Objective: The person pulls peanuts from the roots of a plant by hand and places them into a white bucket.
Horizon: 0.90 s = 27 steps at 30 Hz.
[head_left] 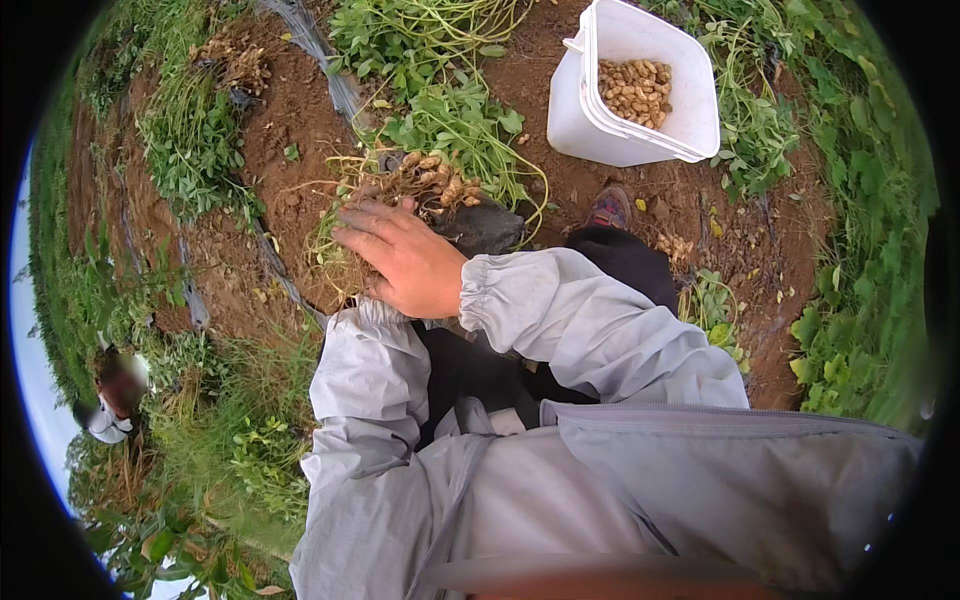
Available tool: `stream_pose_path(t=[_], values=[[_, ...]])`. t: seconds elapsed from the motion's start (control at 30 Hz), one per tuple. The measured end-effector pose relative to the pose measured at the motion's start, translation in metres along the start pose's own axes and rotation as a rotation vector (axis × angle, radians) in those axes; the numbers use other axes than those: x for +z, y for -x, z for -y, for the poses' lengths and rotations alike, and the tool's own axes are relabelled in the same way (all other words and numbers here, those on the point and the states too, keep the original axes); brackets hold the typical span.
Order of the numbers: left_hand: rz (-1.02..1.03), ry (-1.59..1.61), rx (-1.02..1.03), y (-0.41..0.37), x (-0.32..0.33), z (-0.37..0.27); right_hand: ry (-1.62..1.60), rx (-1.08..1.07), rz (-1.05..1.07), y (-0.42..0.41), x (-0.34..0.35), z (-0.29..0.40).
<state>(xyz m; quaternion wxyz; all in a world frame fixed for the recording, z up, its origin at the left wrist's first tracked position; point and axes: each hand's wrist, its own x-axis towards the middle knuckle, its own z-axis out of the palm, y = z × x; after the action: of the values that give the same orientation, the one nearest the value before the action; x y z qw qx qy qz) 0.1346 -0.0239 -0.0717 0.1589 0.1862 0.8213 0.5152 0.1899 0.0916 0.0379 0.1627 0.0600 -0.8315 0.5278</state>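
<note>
My right hand (401, 255) lies back up over dry roots and stems of an uprooted peanut plant, its fingers stretched to the left; its palm side is hidden. My left forearm ends in a grey sleeve cuff (382, 311) just below it. The left hand is almost wholly covered by the right, so its grip cannot be made out. Beyond my fingertips, a cluster of soil-covered peanut pods (446, 180) hangs on the roots. Next to the pods sits a dark, rock-like lump (484, 225). Green peanut foliage (457, 112) spreads behind them.
A white square bucket (574, 112), partly filled with loose peanuts (636, 91), stands at upper right. My shoe (609, 208) is below it. Another uprooted plant (191, 146) lies on brown soil at left, near plastic film (311, 45). Another person (116, 397) is at far left.
</note>
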Motion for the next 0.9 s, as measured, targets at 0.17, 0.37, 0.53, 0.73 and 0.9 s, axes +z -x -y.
stream_pose_path(t=[0.17, 0.37, 0.53, 0.73, 0.9], values=[[-0.494, 0.685, -0.191, -0.062, -0.038, -0.055, -0.158, 0.558, -0.199, -0.021, -0.06, -0.104], [-0.709, 0.733, -0.307, -0.071, -0.074, -0.07, 0.72, 0.838, 0.324, 0.049, -0.08, -0.316], [-0.651, 0.561, -0.185, -0.06, -0.095, -0.044, 1.1, 0.689, 0.59, 0.097, -0.068, -0.399], [-0.552, 0.262, 0.066, -0.061, -0.096, -0.027, 1.071, 0.874, 0.439, 0.104, -0.065, -0.431], [-0.524, 0.869, -0.08, -0.066, -0.094, -0.049, 1.059, 0.74, 0.539, 0.125, -0.07, -0.43]])
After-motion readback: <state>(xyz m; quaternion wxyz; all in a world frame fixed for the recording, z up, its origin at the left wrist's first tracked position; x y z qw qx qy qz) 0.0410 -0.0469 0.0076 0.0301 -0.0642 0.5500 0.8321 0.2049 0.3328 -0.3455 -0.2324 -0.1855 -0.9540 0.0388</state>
